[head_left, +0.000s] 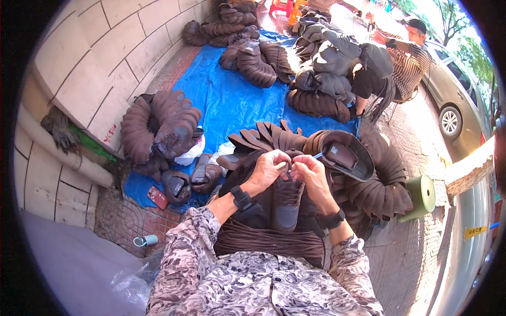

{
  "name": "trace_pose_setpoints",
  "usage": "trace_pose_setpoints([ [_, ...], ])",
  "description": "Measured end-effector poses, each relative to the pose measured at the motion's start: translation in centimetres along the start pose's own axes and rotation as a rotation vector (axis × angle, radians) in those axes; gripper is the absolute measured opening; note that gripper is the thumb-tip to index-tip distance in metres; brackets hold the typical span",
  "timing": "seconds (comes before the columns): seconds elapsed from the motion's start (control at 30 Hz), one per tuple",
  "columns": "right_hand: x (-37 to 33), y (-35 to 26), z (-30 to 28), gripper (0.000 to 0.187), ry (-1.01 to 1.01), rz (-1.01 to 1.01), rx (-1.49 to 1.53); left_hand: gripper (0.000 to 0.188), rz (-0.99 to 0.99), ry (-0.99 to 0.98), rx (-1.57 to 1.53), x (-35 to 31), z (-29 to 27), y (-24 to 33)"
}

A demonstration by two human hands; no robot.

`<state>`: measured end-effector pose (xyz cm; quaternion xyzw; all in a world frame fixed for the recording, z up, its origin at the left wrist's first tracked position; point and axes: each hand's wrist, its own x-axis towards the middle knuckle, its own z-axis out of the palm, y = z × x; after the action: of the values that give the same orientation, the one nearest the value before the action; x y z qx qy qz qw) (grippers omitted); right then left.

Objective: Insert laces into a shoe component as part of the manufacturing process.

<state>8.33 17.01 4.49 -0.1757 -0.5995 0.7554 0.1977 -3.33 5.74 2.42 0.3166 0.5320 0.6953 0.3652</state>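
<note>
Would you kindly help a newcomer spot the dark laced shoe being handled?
From the blue plastic sheet, look down to the left hand and right hand. Toe facing the floral-patterned shirt, the dark laced shoe is the only one directly below both hands.

Dk brn lace-up shoe (287, 203) sits w/ toe nearest.

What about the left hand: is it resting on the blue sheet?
No, the left hand is beside the right hand at the top of the dark shoe.
</note>
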Motion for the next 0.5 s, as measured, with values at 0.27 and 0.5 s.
trace_pose_setpoints([
  [0.27, 0.1, -0.9, -0.2, 0.018, -0.260, -0.066, -0.160, 0.006, -0.028, -0.104, 0.211, 0.6, -0.7, 0.9],
  [0.5, 1.1, 0.1, -1.7, 0.019, -0.273, -0.060, -0.148, 0.008, -0.023, -0.186, 0.006, 0.5, -0.8, 0.6],
])
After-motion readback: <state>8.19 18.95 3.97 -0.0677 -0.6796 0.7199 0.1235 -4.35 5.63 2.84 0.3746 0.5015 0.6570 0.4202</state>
